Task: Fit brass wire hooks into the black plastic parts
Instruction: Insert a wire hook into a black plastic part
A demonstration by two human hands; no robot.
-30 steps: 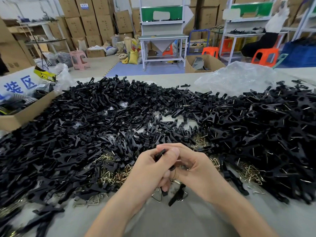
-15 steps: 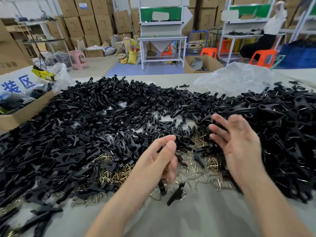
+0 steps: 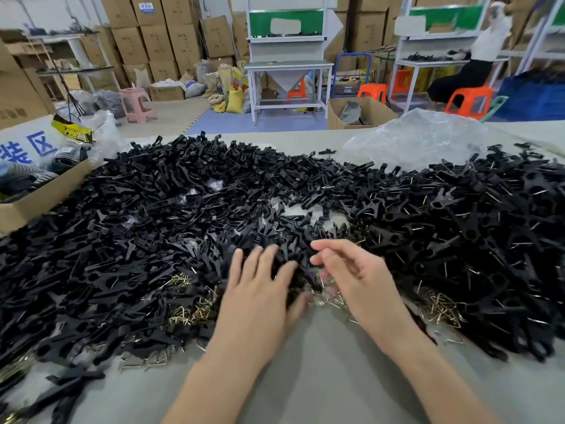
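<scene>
Grey bench [image 3: 321, 377] heaped with black plastic parts [image 3: 153, 224], brass wire hooks [image 3: 189, 313] beneath. Left hand [image 3: 260, 298] spread flat on heap; right hand [image 3: 351, 280] loosely curled, blurred, grip impossible to tell.

— Is the light good enough over your bench?
— You have bright, diffuse light. Your grey table [image 3: 305, 381] shows only faint, soft-edged shadows beside your forearms. The black plastic parts [image 3: 153, 224] swallow most detail, while the brass wire hooks [image 3: 189, 313] and the clear plastic bag [image 3: 422, 142] catch pale glints.
— And the sharpness?
— Your right hand [image 3: 357, 280] is smeared by motion at the fingertips [image 3: 319, 245], and your left hand [image 3: 260, 295] a little less. The far room looks soft. The cardboard boxes [image 3: 153, 41] and the white shelf frame [image 3: 287, 62] lean and bow under your wide lens, and the corners stretch
</scene>
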